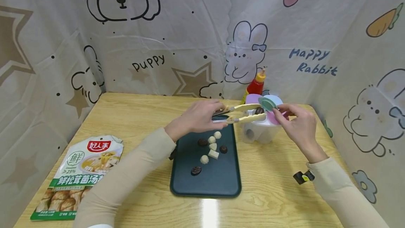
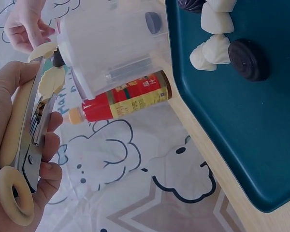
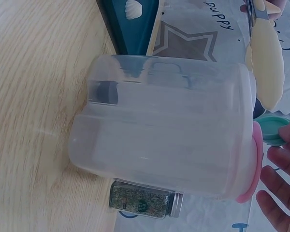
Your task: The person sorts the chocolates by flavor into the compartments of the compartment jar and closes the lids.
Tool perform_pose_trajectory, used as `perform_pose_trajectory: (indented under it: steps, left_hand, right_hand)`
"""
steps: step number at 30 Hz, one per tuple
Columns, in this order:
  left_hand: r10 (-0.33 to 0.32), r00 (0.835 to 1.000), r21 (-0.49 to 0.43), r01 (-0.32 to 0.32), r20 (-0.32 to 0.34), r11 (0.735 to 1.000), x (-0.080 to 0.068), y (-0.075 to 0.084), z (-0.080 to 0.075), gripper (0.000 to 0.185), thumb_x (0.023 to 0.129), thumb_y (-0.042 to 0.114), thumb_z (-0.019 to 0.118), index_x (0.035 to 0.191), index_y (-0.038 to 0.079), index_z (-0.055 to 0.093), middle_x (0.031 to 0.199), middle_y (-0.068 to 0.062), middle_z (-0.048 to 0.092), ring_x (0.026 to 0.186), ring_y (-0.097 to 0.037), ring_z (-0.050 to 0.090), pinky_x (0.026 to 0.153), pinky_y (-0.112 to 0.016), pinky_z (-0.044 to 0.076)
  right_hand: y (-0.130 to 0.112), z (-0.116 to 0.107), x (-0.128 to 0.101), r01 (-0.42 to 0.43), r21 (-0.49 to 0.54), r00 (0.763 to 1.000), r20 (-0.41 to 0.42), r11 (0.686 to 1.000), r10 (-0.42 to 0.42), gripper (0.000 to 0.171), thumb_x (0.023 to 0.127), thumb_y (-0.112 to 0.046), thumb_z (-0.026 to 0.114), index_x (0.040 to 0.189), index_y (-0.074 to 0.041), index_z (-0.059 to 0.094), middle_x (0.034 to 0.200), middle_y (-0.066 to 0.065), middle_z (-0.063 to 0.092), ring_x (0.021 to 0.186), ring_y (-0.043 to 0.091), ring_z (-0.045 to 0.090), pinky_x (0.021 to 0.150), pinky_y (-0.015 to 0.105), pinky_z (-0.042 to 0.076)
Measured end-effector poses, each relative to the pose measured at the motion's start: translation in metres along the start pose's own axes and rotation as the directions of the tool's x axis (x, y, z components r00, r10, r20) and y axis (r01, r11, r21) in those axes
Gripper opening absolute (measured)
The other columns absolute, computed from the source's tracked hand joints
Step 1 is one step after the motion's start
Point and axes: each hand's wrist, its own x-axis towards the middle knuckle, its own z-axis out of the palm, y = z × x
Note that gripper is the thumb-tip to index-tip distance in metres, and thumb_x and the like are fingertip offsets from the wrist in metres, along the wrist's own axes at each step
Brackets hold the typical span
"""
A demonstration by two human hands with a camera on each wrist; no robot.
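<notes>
The left hand point(image 1: 202, 117) gripped cream tongs point(image 1: 243, 113), pinching a dark chocolate point(image 1: 259, 110) over the plastic container point(image 1: 261, 131) beside the tray point(image 1: 218, 178). The right hand's point(image 1: 297, 126) fingers pinched its teal lid point(image 1: 267, 103).

a tray point(image 1: 221, 182) lies in the middle of the table point(image 1: 272, 200), with small sweets point(image 1: 211, 147) on its far half. just right of the tray stands a container point(image 1: 259, 133), and a sauce bottle point(image 1: 255, 85) stands behind it by the backdrop. a food packet point(image 1: 79, 171) lies at the table's near left. tongs point(image 1: 243, 112) reach over the container's top from the left.
</notes>
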Motion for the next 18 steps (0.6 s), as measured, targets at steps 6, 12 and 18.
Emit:
perform_pose_trajectory:
  steps: [6, 12, 18]
  left_hand:
    - [-0.007, 1.000, -0.017, 0.007, -0.001, 1.000, 0.001, -0.001, 0.001, 0.046, 0.094, 0.044, 0.077, 0.126, 0.013, 0.072, 0.107, -0.002, 0.070, 0.079, -0.014, 0.058, 0.065, -0.023, 0.041]
    - [-0.037, 0.999, -0.019, 0.037, 0.022, 0.999, -0.002, -0.001, -0.002, 0.052, 0.092, 0.046, 0.078, 0.131, 0.012, 0.070, 0.116, -0.003, 0.071, 0.085, -0.016, 0.062, 0.071, -0.028, 0.049]
    - [-0.070, 0.996, -0.017, 0.071, 0.047, 0.997, -0.019, -0.006, -0.012, 0.059, 0.094, 0.048, 0.076, 0.138, 0.010, 0.067, 0.128, -0.007, 0.071, 0.094, -0.019, 0.064, 0.078, -0.035, 0.053]
  right_hand:
    - [-0.002, 0.000, 0.001, 0.002, -0.004, 1.000, 0.002, 1.000, -0.002, 0.017, 0.085, -0.008, 0.085, 0.099, -0.001, 0.081, 0.084, 0.016, 0.079, 0.067, 0.021, 0.065, 0.065, 0.003, 0.035]
    - [-0.003, -0.001, 0.001, -0.002, -0.004, 1.000, 0.008, 1.000, 0.002, 0.017, 0.085, -0.008, 0.085, 0.100, -0.001, 0.081, 0.084, 0.016, 0.079, 0.068, 0.028, 0.067, 0.066, 0.003, 0.034]
    - [-0.003, 0.000, 0.001, 0.005, -0.001, 1.000, 0.009, 1.000, -0.005, 0.016, 0.086, -0.008, 0.085, 0.100, -0.001, 0.081, 0.085, 0.016, 0.079, 0.068, 0.029, 0.067, 0.066, 0.002, 0.034]
